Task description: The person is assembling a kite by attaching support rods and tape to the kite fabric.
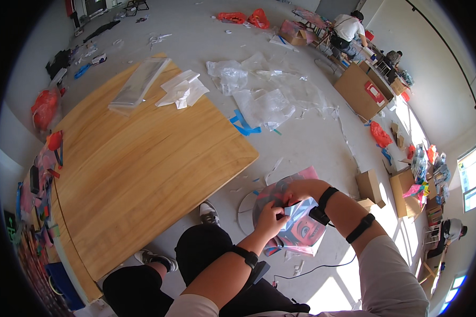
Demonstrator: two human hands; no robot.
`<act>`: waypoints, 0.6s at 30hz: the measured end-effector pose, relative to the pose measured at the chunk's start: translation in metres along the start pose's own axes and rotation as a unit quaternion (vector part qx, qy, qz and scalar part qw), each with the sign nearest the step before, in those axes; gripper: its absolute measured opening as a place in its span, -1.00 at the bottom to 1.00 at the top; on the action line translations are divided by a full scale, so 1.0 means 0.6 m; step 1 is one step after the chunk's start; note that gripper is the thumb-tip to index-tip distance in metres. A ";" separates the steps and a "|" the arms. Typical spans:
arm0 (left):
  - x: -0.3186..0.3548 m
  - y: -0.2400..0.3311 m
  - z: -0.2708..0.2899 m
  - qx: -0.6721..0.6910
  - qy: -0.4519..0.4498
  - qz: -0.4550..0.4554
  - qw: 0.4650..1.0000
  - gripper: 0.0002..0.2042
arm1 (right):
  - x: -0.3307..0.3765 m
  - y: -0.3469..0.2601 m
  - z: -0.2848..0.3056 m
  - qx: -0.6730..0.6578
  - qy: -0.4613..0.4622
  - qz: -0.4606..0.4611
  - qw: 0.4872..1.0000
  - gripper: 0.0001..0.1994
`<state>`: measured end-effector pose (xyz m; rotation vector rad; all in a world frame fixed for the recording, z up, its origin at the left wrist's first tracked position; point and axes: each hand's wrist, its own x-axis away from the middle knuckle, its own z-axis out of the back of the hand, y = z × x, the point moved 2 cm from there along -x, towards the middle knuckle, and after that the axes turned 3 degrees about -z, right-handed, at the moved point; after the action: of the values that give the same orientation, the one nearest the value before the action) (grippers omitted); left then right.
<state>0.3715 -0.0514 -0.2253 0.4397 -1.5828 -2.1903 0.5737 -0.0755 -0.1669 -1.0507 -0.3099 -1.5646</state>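
On the left is the wooden table [158,158]. My left hand [271,221] pinches the pink package [305,228], beside my knees; its long axis seems running away from me, one corner pointing forward. My right hand [303,191] curls there; its grip I cannot tell.

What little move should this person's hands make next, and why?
I'd probably ease the left hand slightly away from the right hand, gently. The two meet closely over the pink printed plastic bag, and their fingers partly hide the spot being handled, so I can't tell how it is gripped; a small gap might make it clearer.
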 end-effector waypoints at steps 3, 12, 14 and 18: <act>-0.003 0.000 0.002 0.015 0.015 -0.009 1.000 -0.75 | -0.012 0.010 -0.013 0.003 -0.007 -0.015 1.000 -0.74; -0.013 0.005 0.016 0.120 -0.006 0.040 0.992 -0.76 | 0.039 0.002 0.008 -0.044 0.118 -0.114 0.985 -0.78; -0.014 0.012 0.020 0.079 0.007 0.022 0.997 -0.76 | 0.084 -0.006 0.012 -0.226 0.154 0.014 0.962 -0.78; -0.012 0.037 0.012 0.155 -0.031 0.023 0.987 -0.71 | 0.146 0.001 0.012 -0.029 0.172 0.079 0.981 -0.71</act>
<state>0.3772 -0.0478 -0.2018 0.4234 -1.9578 -1.9444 0.5837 -0.1283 -0.0972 -0.8074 0.0556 -1.5849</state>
